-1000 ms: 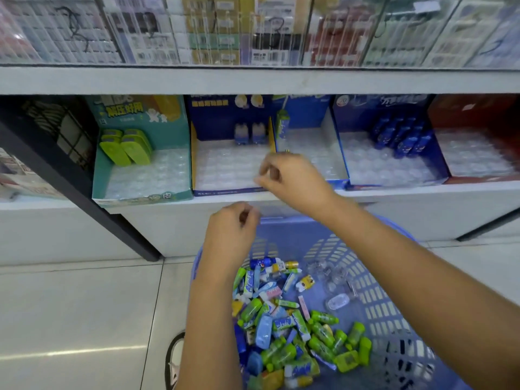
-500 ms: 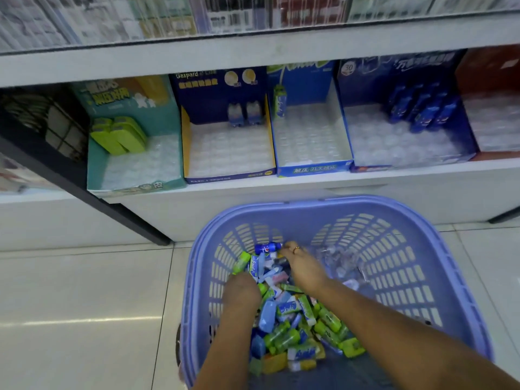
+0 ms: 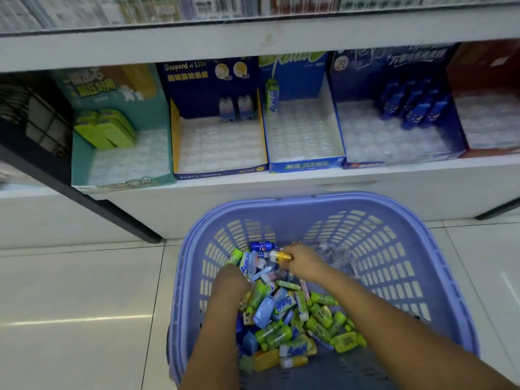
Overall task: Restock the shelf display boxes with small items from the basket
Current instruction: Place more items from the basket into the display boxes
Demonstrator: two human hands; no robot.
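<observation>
A purple slotted basket (image 3: 323, 205) stands on the floor below the shelf, holding a pile of small green, blue and yellow items (image 3: 284, 319). Both my hands are down inside it. My right hand (image 3: 306, 264) pinches a small yellow and white bottle (image 3: 280, 256) at the far end of the pile, next to a dark blue mini bottle (image 3: 261, 245). My left hand (image 3: 230, 281) rests on the pile's left side with its fingers buried among the items, so what they hold is hidden. On the shelf stand the display boxes: teal (image 3: 121, 181), dark blue (image 3: 219, 173), bright blue (image 3: 306, 166) and navy (image 3: 394, 163).
A red display box (image 3: 484, 80) sits at the far right of the shelf. All the boxes have clear plastic trays that are mostly bare, with a few items at the back. A black post (image 3: 84, 204) slants down to the tiled floor (image 3: 78, 291) at the left.
Both hands came down from shelf height into the basket and the view tilted down with them. My right hand has since closed on the small yellow bottle.
</observation>
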